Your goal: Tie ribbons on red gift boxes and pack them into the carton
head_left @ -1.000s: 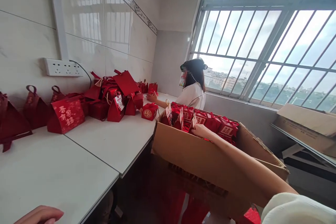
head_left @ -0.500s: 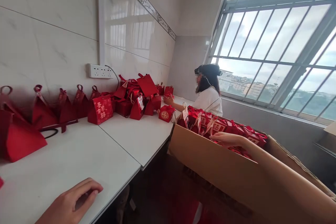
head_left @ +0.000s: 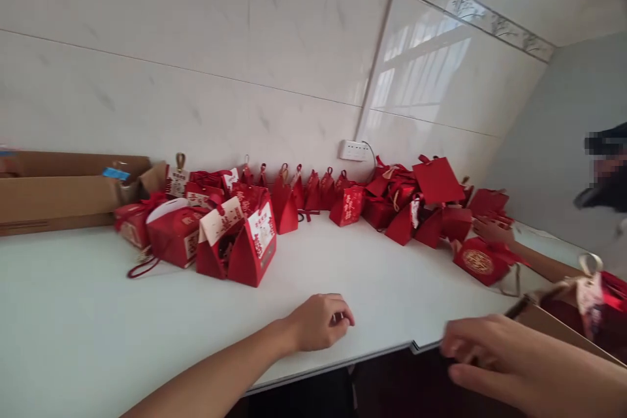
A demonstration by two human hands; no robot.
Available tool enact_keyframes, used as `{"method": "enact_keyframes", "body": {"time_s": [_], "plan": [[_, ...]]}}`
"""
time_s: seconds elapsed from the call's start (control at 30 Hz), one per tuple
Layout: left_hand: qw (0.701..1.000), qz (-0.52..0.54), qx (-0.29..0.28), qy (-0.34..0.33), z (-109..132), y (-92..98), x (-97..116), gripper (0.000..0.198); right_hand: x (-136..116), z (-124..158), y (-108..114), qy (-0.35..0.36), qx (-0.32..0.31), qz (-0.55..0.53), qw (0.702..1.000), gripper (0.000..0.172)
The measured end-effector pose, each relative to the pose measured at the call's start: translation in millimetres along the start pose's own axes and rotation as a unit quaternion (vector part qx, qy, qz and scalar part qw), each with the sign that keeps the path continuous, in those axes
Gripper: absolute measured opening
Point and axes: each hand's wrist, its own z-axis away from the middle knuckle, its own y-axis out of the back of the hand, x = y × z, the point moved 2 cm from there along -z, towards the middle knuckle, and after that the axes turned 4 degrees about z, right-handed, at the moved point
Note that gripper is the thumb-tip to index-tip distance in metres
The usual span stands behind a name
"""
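Note:
My left hand rests on the white table near its front edge. Its fingers are loosely curled in, and nothing shows in them. Farther right, my right hand is in the air beside the cardboard box at the table's edge. The fingers there are bent and apart from the thumb, slightly blurred, holding nothing I can see. A red gift box with a white patterned panel stands ahead of my left hand. Beyond my right hand lies a red gift box with a round gold emblem.
Several red gift boxes line the wall, with a heap of them below the socket strip. An open carton sits at the far left. A co-worker's arm reaches onto the table from the right.
My view has swung left. My right hand has come out of the cardboard box of red gift boxes and is back by its near side. The left hand still rests on the table.

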Motion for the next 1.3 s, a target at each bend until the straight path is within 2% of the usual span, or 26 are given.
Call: {"method": "enact_keyframes", "body": {"time_s": [0.03, 0.1, 0.17, 0.23, 0.3, 0.37, 0.43, 0.5, 0.6, 0.67, 0.73, 0.8, 0.87, 0.93, 1.0, 1.07, 1.1, 1.2, 1.3], "plan": [[1.000, -0.005, 0.003, -0.004, 0, 0.2, -1, 0.019, -22, -20, -8, 0.037, -0.074, -0.008, 0.997, 0.020], [1.000, -0.029, 0.008, -0.007, -1, 2.3, -3, 0.015, -72, -61, -19, 0.122, -0.097, -0.037, 0.987, 0.026], [0.997, -0.066, 0.029, -0.006, -2, 7.1, -7, 0.013, -119, -100, -32, 0.201, -0.072, -0.085, 0.973, 0.034], [0.993, -0.100, 0.063, -0.006, -3, 13.8, -14, 0.013, -160, -136, -46, 0.243, -0.022, -0.158, 0.957, 0.050], [0.987, -0.139, 0.086, -0.006, -5, 20.7, -24, 0.012, -192, -165, -60, 0.253, 0.053, -0.211, 0.943, 0.075], [0.978, -0.192, 0.079, -0.004, -7, 26.0, -33, 0.007, -214, -185, -71, 0.245, 0.106, -0.241, 0.933, 0.096], [0.969, -0.239, 0.060, -0.004, -9, 29.3, -39, 0.005, -227, -198, -80, 0.224, 0.128, -0.259, 0.930, 0.102], [0.960, -0.274, 0.056, -0.007, -10, 30.6, -40, 0.011, -229, -206, -85, 0.196, 0.133, -0.286, 0.928, 0.095], [0.962, -0.262, 0.079, -0.005, -10, 28.5, -35, 0.015, -213, -214, -86, 0.147, 0.148, -0.341, 0.916, 0.074], [0.969, -0.222, 0.094, -0.049, -9, 24.1, -30, 0.010, -196, -219, -84, 0.121, 0.149, -0.350, 0.917, 0.055], [0.962, -0.202, 0.118, -0.140, -6, 20.2, -22, 0.006, -175, -225, -81, 0.119, 0.149, -0.345, 0.919, 0.038], [0.935, -0.199, 0.164, -0.243, -1, 21.1, -11, 0.006, -154, -229, -77, 0.135, 0.154, -0.372, 0.905, 0.029], [0.896, -0.195, 0.221, -0.332, 6, 29.3, 2, 0.010, -134, -230, -75, 0.155, 0.161, -0.436, 0.872, 0.023], [0.857, -0.187, 0.304, -0.372, 12, 45.0, 16, 0.018, -120, -226, -74, 0.166, 0.155, -0.489, 0.842, 0.016], [0.823, -0.183, 0.424, -0.331, 15, 65.2, 24, 0.029, -113, -220, -74, 0.177, 0.143, -0.514, 0.827, 0.012], [0.799, -0.171, 0.529, -0.228, 15, 84.4, 24, 0.039, -113, -214, -75, 0.188, 0.132, -0.524, 0.820, 0.011], [0.797, -0.158, 0.558, -0.171, 14, 92.3, 21, 0.042, -114, -211, -74, 0.194, 0.131, -0.530, 0.815, 0.011], [0.807, -0.093, 0.583, -0.035, 12, 110.1, 12, 0.041, -119, -208, -74, 0.210, 0.126, -0.537, 0.807, 0.012], [0.837, -0.010, 0.547, 0.018, 11, 121.8, 8, 0.023, -120, -207, -75, 0.221, 0.109, -0.545, 0.802, 0.011]]}}
